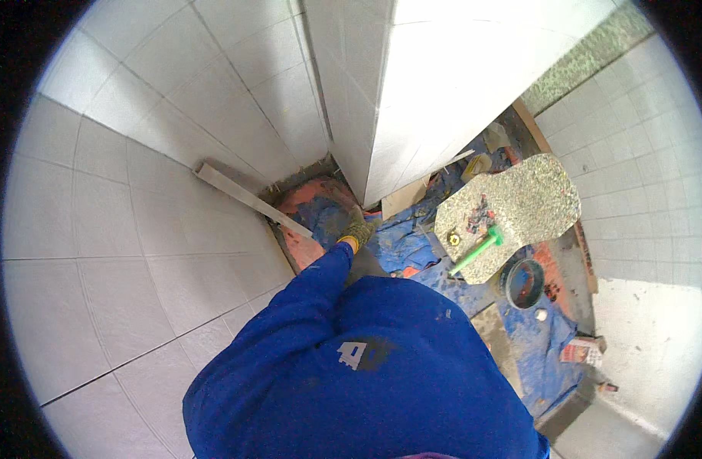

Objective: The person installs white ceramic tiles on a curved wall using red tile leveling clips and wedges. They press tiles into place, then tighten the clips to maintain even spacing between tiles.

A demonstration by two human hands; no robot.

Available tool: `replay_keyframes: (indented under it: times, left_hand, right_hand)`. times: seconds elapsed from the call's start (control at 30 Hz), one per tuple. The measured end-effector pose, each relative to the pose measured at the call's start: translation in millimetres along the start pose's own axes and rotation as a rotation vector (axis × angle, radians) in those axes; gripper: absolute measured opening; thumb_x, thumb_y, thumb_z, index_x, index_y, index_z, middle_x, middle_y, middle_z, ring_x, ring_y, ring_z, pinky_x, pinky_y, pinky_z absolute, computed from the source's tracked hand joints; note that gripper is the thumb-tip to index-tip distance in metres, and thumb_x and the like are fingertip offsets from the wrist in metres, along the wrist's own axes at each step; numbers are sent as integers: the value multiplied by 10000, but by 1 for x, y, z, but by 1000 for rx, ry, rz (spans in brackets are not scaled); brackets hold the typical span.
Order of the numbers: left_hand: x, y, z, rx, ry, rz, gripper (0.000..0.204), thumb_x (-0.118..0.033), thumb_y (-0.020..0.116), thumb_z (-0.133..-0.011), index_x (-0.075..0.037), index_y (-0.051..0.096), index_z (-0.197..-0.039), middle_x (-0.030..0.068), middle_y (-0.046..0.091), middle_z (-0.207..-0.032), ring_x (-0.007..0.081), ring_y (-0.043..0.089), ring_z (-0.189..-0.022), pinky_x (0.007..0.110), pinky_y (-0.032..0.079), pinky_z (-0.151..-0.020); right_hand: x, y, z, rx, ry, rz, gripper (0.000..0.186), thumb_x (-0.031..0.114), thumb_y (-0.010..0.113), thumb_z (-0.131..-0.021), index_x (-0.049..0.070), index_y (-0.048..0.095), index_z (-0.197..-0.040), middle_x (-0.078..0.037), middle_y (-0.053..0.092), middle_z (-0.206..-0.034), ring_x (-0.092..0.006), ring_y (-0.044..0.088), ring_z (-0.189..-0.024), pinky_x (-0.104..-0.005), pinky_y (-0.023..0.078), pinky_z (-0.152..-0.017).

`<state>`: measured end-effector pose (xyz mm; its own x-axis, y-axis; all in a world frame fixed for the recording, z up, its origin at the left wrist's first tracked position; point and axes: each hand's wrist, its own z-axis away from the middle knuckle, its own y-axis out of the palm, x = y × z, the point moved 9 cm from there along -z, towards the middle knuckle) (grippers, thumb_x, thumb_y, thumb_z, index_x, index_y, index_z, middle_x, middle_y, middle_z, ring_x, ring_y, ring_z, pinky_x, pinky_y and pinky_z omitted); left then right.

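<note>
My left hand (357,229) wears a dark, dirty glove with a yellow cuff. It reaches down to the foot of the protruding tiled wall corner (364,200). Its fingers are too small and dim for me to tell whether they grip anything. A long pale strip (251,200) leans against the left wall, its lower end close to my left wrist. Blue sheeting (404,245) covers the floor beside the hand. My right hand is out of sight, hidden by my blue-clad body.
On the right lies a speckled board (538,191) bearing a green mallet (479,251), a small yellow round thing (453,239) and a heap of small red and black pieces (481,216). Beside it stands a black bucket (507,284). Tiled walls (182,229) rise close on both sides.
</note>
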<state>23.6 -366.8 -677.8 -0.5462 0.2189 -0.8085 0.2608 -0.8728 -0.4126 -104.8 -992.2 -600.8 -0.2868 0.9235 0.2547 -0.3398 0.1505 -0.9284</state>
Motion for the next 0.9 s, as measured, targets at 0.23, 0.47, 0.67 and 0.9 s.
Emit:
replay_keyframes:
  times: [0.23,0.47,0.67,0.9]
  left_hand:
    - [4,-3,-22,-68,4,-42,997,-498,721,-903,-38,194,-1612,257,303,-1620,389,350,-1470,437,299,-1202]
    - [-87,-11,-30,-33,75,112,1172,-580,712,-873,58,52,-1603,312,148,-1660,410,164,-1548,416,161,-1263]
    - [-189,-61,38,31,237,162,1249,-574,714,-869,138,-27,-1578,369,3,-1666,465,4,-1573,451,53,-1291]
    - [-377,-198,142,-276,1088,245,1178,-522,717,-884,32,-8,-1629,291,-35,-1699,488,-64,-1568,616,-20,-1251]
  right_hand:
    - [41,-142,-25,-95,733,-705,294,203,691,-969,-9,689,-1173,-118,724,-895,-202,701,-658,-342,573,-529]
    - [98,-164,-61,-44,639,-456,381,224,741,-886,-34,728,-1166,-144,749,-944,-232,732,-793,-355,599,-690]
    - [155,-124,-107,112,541,-159,374,278,774,-877,-7,751,-1119,-150,771,-934,-229,735,-858,-386,573,-755]
    - [207,-108,-127,50,497,-362,363,297,751,-933,3,743,-1145,-168,785,-1000,-285,757,-915,-376,574,-790]
